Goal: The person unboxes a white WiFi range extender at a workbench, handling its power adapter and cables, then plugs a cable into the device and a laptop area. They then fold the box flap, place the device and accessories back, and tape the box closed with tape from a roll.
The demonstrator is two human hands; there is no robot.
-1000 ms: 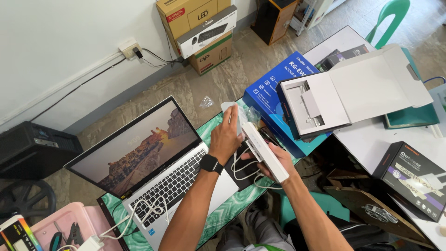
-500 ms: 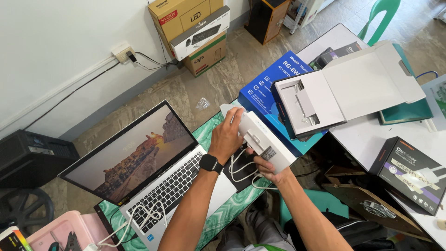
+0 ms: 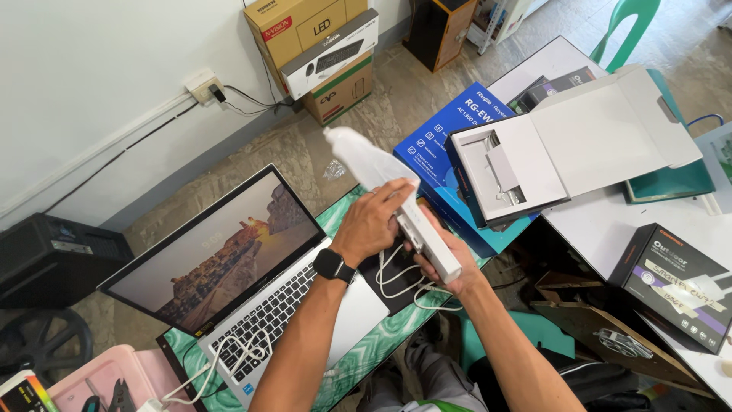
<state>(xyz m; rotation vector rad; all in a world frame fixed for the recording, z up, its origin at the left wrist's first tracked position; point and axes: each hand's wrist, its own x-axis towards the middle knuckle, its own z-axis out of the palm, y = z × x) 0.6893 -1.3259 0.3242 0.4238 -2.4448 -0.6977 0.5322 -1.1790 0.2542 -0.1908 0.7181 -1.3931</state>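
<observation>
Above the green surface [image 3: 358, 358], right of the laptop [image 3: 252, 297], my left hand [image 3: 374, 225] and right hand [image 3: 446, 255] grip a white device [image 3: 423, 240]; its thin plastic sleeve [image 3: 366, 160] looks slippery, so I hold the rigid body.

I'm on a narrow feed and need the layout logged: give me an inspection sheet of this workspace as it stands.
Surface: green marbled tabletop, mostly covered; a white table stands to the right.
Job's things: long white device, its thin plastic sleeve partly drawn off the far end.
Clutter: open laptop, screen lit; open white carton on a blue box; black box.
Grippers: left hand grips the sleeve end; right hand holds the device from beneath.
Cables: white cable loops under the device; another lies on the keyboard.
Surroundings: wall socket, stacked cardboard boxes, green chair.
</observation>
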